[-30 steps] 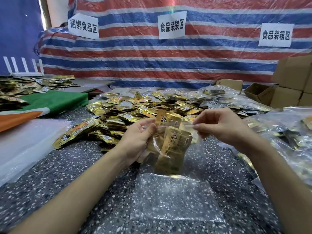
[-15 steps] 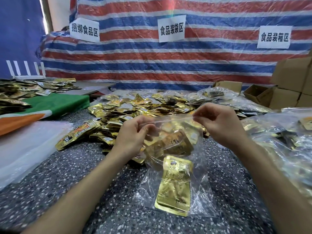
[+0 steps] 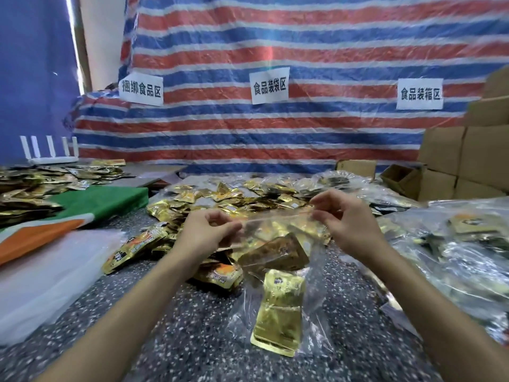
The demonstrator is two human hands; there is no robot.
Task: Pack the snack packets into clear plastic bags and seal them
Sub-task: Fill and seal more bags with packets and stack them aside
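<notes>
A clear plastic bag (image 3: 314, 274) hangs between my two hands above the speckled table (image 3: 170, 340). My left hand (image 3: 205, 234) pinches the left end of the bag's top strip. At the right end, my right hand (image 3: 344, 221) pinches the same strip. Inside the bag lie gold snack packets (image 3: 279, 312), one upright near the bottom and others tilted above it. A heap of loose gold packets (image 3: 220, 199) spreads across the table behind my hands.
Filled clear bags (image 3: 462, 257) pile up at the right. Cardboard boxes (image 3: 468, 161) stand at the back right. A stack of empty plastic bags (image 3: 41, 285) lies at the left, beside a green and orange cloth (image 3: 91, 202). More packets (image 3: 33, 183) lie far left.
My hands have moved apart along the bag's top strip, stretching it wider. The packets inside slid down toward the bag's bottom. The camera has tilted up.
</notes>
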